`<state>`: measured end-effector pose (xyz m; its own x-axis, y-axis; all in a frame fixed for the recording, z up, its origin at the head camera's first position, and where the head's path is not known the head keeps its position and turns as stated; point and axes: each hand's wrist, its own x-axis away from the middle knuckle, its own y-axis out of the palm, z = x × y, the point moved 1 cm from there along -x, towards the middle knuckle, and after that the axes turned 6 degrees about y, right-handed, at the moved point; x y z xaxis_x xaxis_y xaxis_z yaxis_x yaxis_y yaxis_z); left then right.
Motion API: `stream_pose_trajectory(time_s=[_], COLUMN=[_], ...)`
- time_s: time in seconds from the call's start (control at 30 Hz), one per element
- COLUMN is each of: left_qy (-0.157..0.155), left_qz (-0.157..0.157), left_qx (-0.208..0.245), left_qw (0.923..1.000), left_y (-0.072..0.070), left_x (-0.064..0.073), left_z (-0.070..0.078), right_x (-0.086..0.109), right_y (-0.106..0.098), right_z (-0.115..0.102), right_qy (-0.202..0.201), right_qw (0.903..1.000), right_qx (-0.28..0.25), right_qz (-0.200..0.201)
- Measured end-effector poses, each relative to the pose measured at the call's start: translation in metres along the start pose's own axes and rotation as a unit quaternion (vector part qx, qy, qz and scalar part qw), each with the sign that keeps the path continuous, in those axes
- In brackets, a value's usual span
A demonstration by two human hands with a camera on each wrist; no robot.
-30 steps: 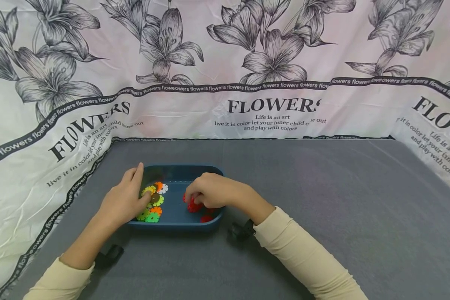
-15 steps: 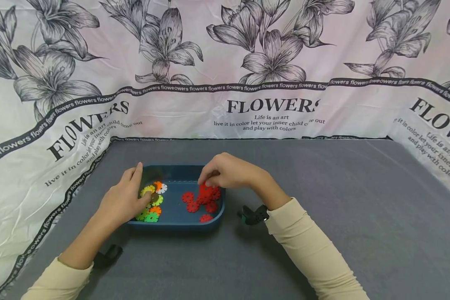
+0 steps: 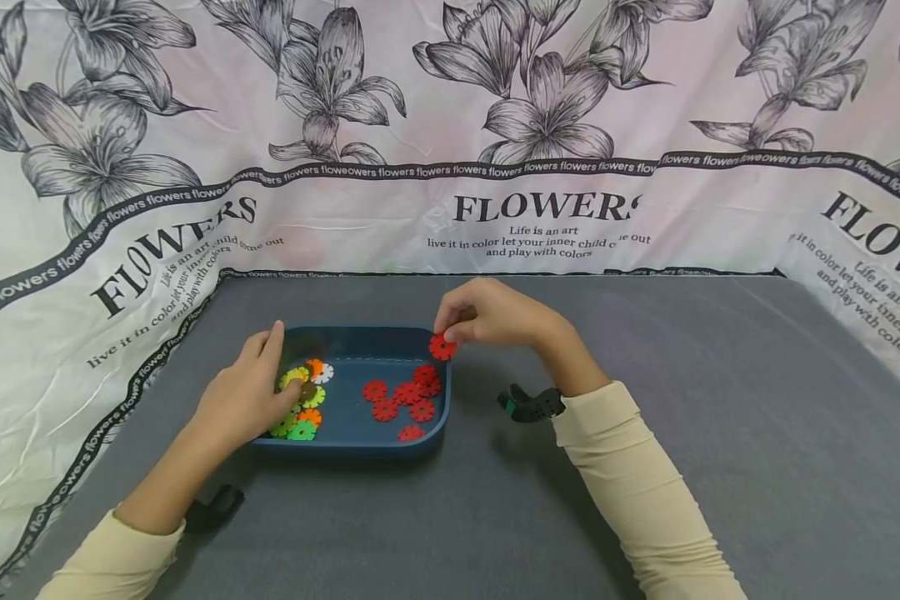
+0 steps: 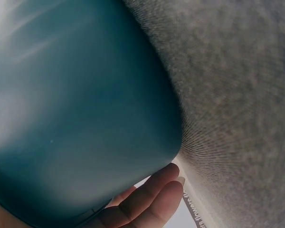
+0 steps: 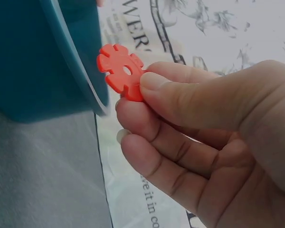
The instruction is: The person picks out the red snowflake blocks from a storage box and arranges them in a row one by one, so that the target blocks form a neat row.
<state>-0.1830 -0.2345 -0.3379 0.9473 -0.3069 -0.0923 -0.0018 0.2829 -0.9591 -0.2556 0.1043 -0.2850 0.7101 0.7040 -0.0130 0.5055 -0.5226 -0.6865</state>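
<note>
A blue rectangular tray (image 3: 352, 449) sits on the grey cloth. My left hand (image 3: 240, 396) grips its left end, thumb over the rim and fingers (image 4: 147, 199) against the outer wall (image 4: 99, 104). My right hand (image 3: 502, 315) is above the tray's back right corner. Between thumb and fingertips it pinches a red notched plastic disc (image 3: 442, 347) with a hole in the middle, seen closely in the right wrist view. Several more red discs (image 3: 408, 393) lie in the tray's right part. Yellow, orange, white and green discs (image 3: 302, 429) lie at the left, partly under my left thumb.
Grey cloth (image 3: 682, 417) spreads around the tray. Behind it rises a white flower-printed backdrop (image 3: 390, 225), which also runs along the left side. A dark wrist strap (image 3: 531, 405) hangs under my right wrist.
My right hand has risen from the red pile and moved right and back, now lifting one red disc. My left hand has stayed on the tray.
</note>
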Motion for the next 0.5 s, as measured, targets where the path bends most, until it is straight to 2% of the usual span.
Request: stream_pose_trajectory(time_s=[0.3,0.5], left_qy=[0.001,-0.001], left_qz=[-0.001,-0.001], left_qx=[-0.001,-0.003], left_qw=[1.0,1.0], left_y=[0.0,0.0], left_x=[0.0,0.0], left_z=[0.0,0.0], right_x=[0.007,0.005], right_y=[-0.011,-0.01], right_z=[0.018,0.034], right_qy=[0.048,0.087], right_qw=[0.9987,0.9958], right_qx=[0.004,0.028], right_qz=[0.016,0.005])
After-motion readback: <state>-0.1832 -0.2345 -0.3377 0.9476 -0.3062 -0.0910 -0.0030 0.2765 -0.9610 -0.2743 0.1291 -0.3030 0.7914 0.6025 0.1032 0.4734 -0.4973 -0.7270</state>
